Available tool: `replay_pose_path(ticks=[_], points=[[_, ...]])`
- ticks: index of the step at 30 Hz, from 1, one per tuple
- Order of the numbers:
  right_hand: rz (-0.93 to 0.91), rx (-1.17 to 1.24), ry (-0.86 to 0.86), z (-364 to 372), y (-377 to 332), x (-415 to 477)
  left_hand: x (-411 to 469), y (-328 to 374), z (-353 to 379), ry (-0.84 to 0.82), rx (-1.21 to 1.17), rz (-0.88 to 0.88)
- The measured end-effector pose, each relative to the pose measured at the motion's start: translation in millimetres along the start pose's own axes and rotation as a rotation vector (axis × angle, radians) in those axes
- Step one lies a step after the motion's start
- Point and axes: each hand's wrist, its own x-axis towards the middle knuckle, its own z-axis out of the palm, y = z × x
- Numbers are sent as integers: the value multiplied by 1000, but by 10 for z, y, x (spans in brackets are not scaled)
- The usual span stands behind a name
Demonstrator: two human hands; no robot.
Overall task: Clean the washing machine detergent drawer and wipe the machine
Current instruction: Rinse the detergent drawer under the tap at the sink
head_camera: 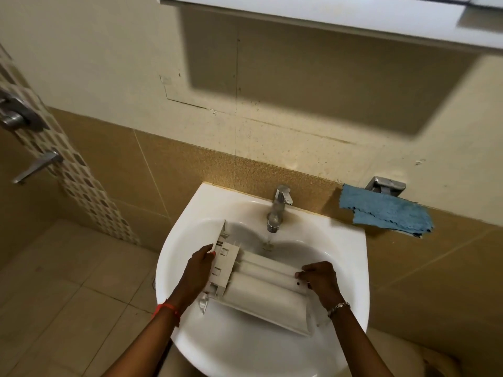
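Note:
The white detergent drawer [258, 287] lies upside down across the basin of a white sink [245, 349], its front panel to the left. My left hand [197, 270] grips the drawer's front end, fingers curled over the panel edge. My right hand [319, 277] holds the rear end, thumb and fingers pinching its rim. A chrome tap [279, 206] at the back of the sink runs a thin stream of water that lands just behind the drawer, near the drain.
A blue cloth [386, 210] hangs over a metal holder [385, 185] on the wall right of the sink. Shower fittings [16, 115] and a lever [38, 165] stand on the left wall. A white cabinet [326, 14] juts out overhead. Tiled floor lies lower left.

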Motion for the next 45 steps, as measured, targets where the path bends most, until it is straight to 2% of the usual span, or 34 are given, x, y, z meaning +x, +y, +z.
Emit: replay_pose_path(ticks=[3, 7, 11, 16, 20, 23, 26, 29, 31, 32, 34, 35, 39, 45], points=[[51, 178, 8, -133, -45, -52, -19, 100, -64, -62, -145, -121], [49, 302, 9, -234, -132, -125, -22, 129, -100, -112, -197, -171], [-3, 281, 66, -275, -117, -183, -45, 129, -164, -148, -231, -160], [-166, 168, 195, -287, -119, -348, -76, -27, -208, -214, -259, -47], [-243, 96, 259, -239, -89, -480, -96, -159, -162, -199, -230, -31], [-283, 56, 244, -226, -54, -503, -98, -280, -147, -163, -210, -38], [-221, 117, 182, -234, -119, -478, -81, -313, -150, -148, -187, -38], [-210, 239, 263, -207, -324, -486, -87, -297, -149, -153, -173, -24], [-206, 348, 202, -171, -510, -519, -86, -297, -148, -152, -165, -15], [-153, 488, 79, -137, -638, -513, -84, -296, -147, -150, -159, -13], [107, 853, -136, -20, -823, -399, -85, -294, -145, -148, -137, -13], [207, 955, -197, 54, -885, -309, -86, -294, -145, -145, -125, -14], [473, 1158, -207, 306, -951, 83, -118, -275, -128, -123, -92, 12], [636, 926, -328, 480, -1051, 332, -152, -281, -123, -118, -78, 39]])
